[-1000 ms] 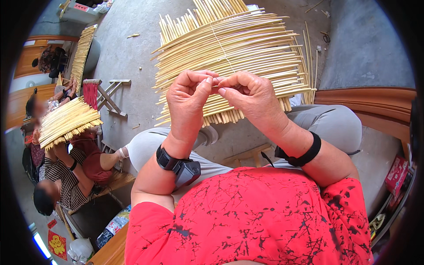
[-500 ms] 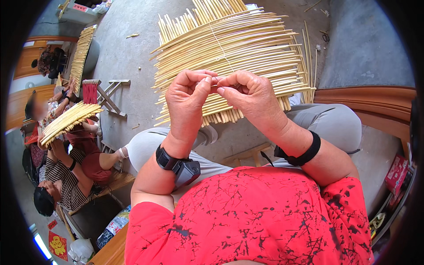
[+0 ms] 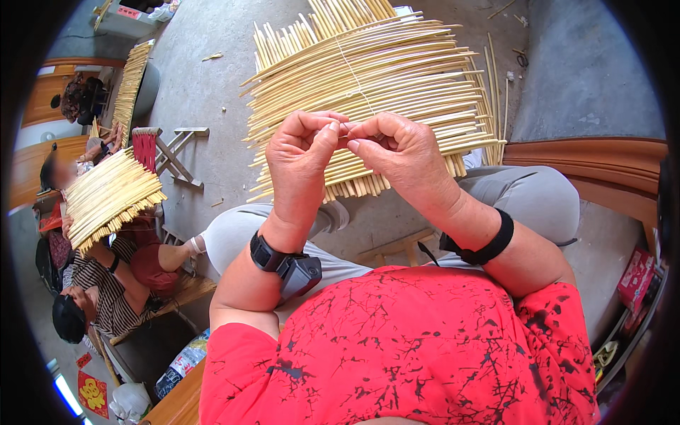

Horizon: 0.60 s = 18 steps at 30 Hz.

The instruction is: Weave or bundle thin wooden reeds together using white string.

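Note:
Fingertips meet at the centre of the head view, above the near part of a mat of pale peeled stalks [image 3: 404, 64]. My left hand [image 3: 301, 152] is closed in a pinch, thumb against the curled index finger. Beside it my right hand [image 3: 407, 152] also pinches, thumb and index nearly touching the left fingertips. A thin pale thread [image 3: 352, 69] crosses the stalks and runs down to the hands. A fine strand seems to span the two pinches; its ends are hidden by the fingers. The stalks lie side by side, with more crosswise beneath.
At the left, a seated person in a striped top [image 3: 120, 301] handles a smaller stalk mat [image 3: 113, 195]. A folding stool [image 3: 180, 159] stands beyond it. Another stalk mat [image 3: 133, 81] rests farther back. Loose stalks [image 3: 498, 99] lie right of my mat, and a wooden frame [image 3: 400, 248] is below.
At the left, the smaller stalk mat has tilted up, so more of its flat face shows. My two hands have stayed in almost the same pinch and place.

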Each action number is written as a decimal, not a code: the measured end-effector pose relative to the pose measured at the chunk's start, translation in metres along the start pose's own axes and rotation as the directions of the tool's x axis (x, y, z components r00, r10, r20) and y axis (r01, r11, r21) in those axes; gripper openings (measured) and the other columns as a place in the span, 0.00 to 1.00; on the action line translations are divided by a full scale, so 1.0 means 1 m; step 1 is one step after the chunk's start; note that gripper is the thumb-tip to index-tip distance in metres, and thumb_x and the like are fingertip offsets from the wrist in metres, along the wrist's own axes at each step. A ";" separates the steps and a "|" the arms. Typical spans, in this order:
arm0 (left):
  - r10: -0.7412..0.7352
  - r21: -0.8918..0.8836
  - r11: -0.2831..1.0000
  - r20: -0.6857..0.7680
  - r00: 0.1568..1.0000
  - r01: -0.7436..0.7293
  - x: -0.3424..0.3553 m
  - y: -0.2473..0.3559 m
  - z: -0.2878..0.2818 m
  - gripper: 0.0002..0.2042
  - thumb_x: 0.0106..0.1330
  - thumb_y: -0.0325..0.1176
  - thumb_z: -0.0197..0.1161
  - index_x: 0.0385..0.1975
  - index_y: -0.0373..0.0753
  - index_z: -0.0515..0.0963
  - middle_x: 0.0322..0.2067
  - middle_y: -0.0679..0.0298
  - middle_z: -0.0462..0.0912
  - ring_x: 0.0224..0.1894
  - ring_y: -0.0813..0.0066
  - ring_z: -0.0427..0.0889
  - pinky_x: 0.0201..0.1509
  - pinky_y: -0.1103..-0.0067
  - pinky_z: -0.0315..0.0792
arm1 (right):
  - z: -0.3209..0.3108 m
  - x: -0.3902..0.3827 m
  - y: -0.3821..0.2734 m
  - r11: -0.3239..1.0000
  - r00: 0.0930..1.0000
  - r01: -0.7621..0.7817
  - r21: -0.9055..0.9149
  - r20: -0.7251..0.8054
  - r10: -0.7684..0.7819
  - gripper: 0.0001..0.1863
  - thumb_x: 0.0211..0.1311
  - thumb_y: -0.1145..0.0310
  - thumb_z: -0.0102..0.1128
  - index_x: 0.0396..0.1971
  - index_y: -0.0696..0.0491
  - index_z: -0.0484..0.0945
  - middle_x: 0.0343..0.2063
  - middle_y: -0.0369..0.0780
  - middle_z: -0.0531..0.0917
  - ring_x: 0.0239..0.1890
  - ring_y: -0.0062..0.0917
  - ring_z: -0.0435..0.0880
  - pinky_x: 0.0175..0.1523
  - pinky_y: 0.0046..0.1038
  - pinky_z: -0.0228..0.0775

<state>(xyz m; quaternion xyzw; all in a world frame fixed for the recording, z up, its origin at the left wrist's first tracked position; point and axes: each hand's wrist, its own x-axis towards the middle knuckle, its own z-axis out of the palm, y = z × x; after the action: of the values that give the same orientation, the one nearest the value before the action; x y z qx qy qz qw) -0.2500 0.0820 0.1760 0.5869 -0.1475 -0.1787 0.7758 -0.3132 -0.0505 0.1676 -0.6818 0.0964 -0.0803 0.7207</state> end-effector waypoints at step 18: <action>-0.002 0.008 1.000 -0.004 1.000 0.002 0.000 -0.001 -0.001 0.01 0.61 0.21 0.53 0.29 0.31 0.71 0.35 0.56 0.77 0.36 0.75 0.79 0.42 0.79 0.76 | 0.001 0.000 0.001 1.000 1.000 0.001 -0.003 -0.008 -0.001 0.06 0.50 0.74 0.60 0.28 0.59 0.79 0.22 0.39 0.80 0.22 0.16 0.76 0.28 0.18 0.69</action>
<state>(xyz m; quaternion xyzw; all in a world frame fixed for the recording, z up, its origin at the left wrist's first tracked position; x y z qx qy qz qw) -0.2500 0.0822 0.1748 0.5906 -0.1459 -0.1775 0.7736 -0.3125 -0.0496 0.1662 -0.6827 0.0991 -0.0833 0.7191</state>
